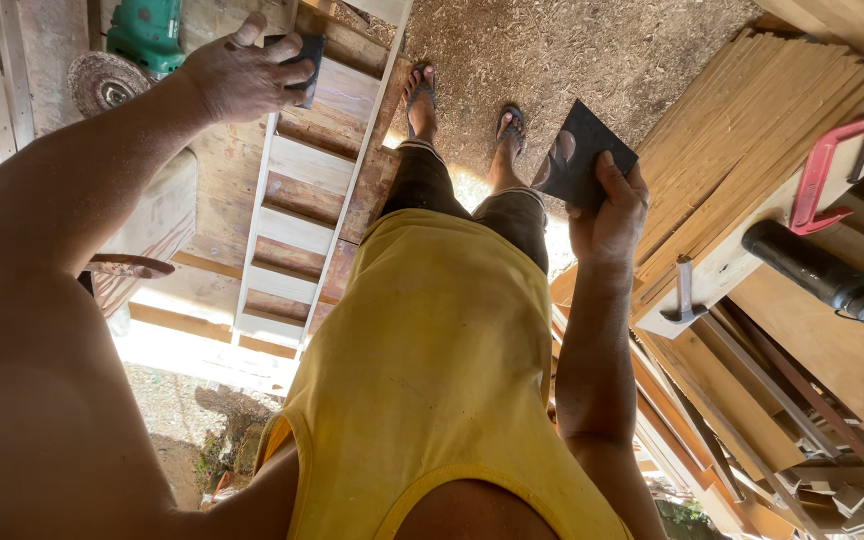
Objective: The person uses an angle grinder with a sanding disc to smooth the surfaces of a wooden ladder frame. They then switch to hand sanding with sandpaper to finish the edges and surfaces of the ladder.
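Right hand (612,215) raised in front of the body, fingers clamped along one edge of a dark sanding sheet (582,155): flat, roughly square, matte black, one rounded paler worn patch on its face, corners free above the sawdust floor (592,50). Left hand (242,75) stretched out to the far side, fingers curled together and pressed down on a small dark sanding pad (302,60), which lies against the top rail of a slatted wooden frame (297,200); frame is pale planed wood, evenly spaced crosswise slats between two long side rails, gaps showing the darker bench boards beneath. Just beside the left hand, touching nothing it holds, a green angle grinder (147,35) with a grey abrasive disc (102,82). Open room lies in the middle: bare floor strewn with fine shavings around the two sandalled feet (464,105). The right side is crowded: a stack of thin wooden strips (742,130) fanned on a bench edge, a red clamp (827,170) gripping a board, a black cylindrical flashlight-like tool (817,270) lying on plywood, a metal clamp (685,295) at the board's lower edge. Yellow sleeveless shirt (432,360) fills the centre
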